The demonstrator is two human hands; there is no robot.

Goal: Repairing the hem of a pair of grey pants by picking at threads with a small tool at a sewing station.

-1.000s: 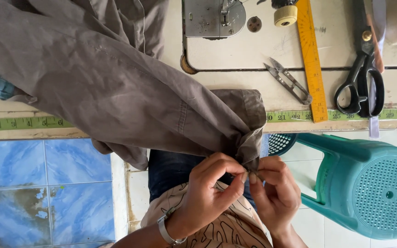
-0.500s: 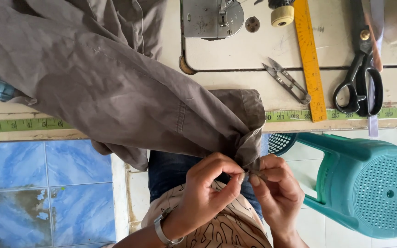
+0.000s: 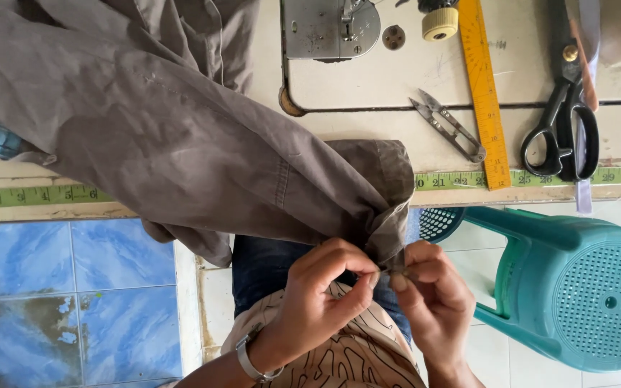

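No packages, labels, signs or screens show anywhere around the sewing table (image 3: 368, 136) (the only printed surfaces near it are measuring scales, which are none of these).

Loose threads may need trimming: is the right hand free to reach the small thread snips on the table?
Probably not yet: the right hand pinches the grey garment's hem together with the left hand. The thread snips lie uncovered.

Matt, creased brown cloth garment (image 3: 181, 144), glossy teal plastic stool (image 3: 583, 287), shiny metal snips (image 3: 448, 126), black-handled scissors (image 3: 562, 129).
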